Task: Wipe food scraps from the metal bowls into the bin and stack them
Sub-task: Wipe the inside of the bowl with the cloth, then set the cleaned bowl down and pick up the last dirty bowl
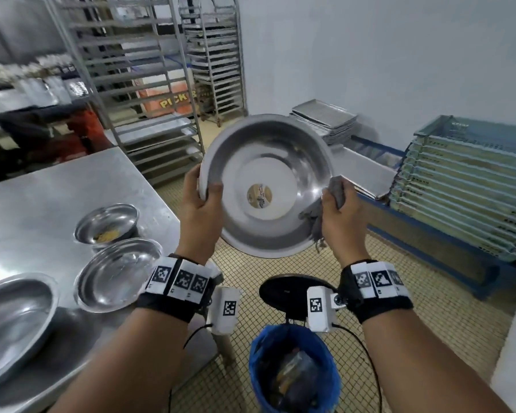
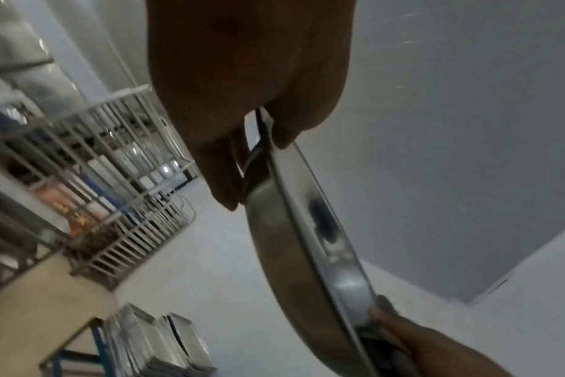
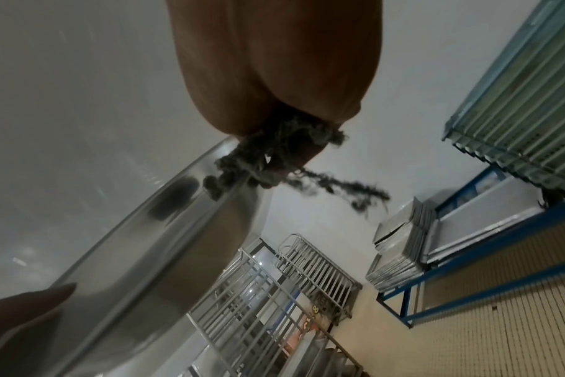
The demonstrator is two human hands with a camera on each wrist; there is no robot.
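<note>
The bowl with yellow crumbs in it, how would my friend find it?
Start at the steel table on the left. Three metal bowls sit there in a row. It is the smallest bowl, farthest from the person, and the only one with yellow scraps inside; the two nearer bowls look shiny and bare.

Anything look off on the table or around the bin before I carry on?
Only the small bowl at the table's far side: yellowish scraps still lie in it. The held bowl looks clean; nothing spilled round the bin.

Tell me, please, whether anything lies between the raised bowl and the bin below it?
Nothing visible does: the raised bowl hangs over open floor, and the blue-lined bin stands below, nearer the person, its black lid swung up.
</note>
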